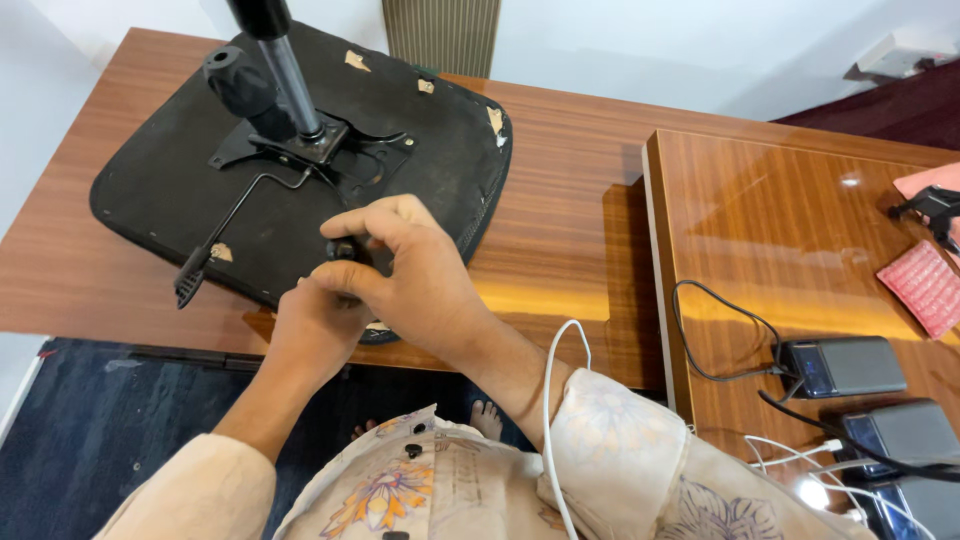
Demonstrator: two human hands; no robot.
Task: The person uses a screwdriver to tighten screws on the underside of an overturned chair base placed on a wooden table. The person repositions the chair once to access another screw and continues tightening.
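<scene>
Chair seat under both hands.

We see a brown wooden surface carrying an upturned black chair seat at its left end; two grey power banks and a pink cloth lie near its right edge.
</scene>
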